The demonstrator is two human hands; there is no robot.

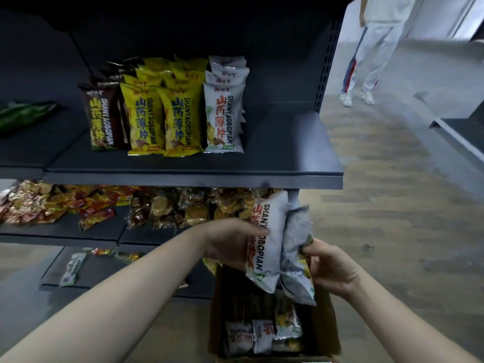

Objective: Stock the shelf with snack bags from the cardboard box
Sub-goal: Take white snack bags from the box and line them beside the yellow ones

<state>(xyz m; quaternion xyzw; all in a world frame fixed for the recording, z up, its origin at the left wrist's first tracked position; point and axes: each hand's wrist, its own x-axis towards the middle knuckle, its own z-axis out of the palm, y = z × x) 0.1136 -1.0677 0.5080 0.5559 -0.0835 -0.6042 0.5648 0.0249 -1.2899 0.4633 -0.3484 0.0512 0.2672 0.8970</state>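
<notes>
My left hand (pixel 227 243) grips a white snack bag (pixel 269 239) with red lettering, held upright above the cardboard box (pixel 324 326). Beside it, my right hand (pixel 327 265) pinches a second white bag (pixel 296 247) whose back faces me. Both bags touch each other. More white bags (pixel 262 336) lie in the bottom of the box. On the dark upper shelf (pixel 288 158) stand rows of brown bags (pixel 103 116), yellow bags (pixel 162 119) and white bags (pixel 225 113).
The shelf's right part, beside the white row, is bare. The lower shelf (pixel 99 231) holds heaps of small wrapped snacks (pixel 162 208). A green bag (pixel 23 113) lies at far left. A person in white trousers (pixel 366 56) stands in the aisle at the back right.
</notes>
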